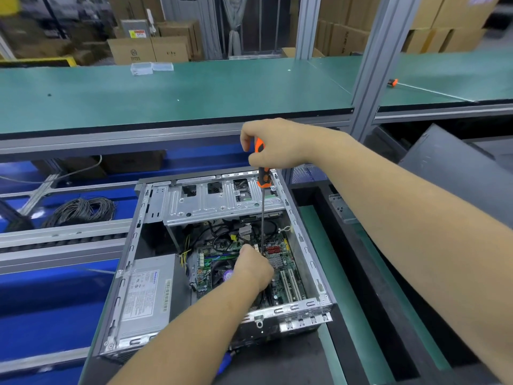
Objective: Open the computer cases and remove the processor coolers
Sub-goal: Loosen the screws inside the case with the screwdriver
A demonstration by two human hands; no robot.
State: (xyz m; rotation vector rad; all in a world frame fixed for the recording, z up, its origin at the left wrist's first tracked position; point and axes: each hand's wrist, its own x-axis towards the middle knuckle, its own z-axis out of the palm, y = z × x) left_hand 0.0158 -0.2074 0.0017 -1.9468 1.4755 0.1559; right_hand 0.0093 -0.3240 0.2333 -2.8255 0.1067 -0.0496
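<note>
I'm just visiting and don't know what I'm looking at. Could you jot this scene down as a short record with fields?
setting: workbench with a green shelf above
main item: open computer case, side cover off
inside: motherboard, power supply, drive cage
tool: screwdriver with orange handle, held upright, tip down near the board
right hand: grips the screwdriver handle
left hand: fingers at the shaft's lower end
cooler: still in the case, partly hidden by the left hand
nearby: coiled cable to the left
</note>
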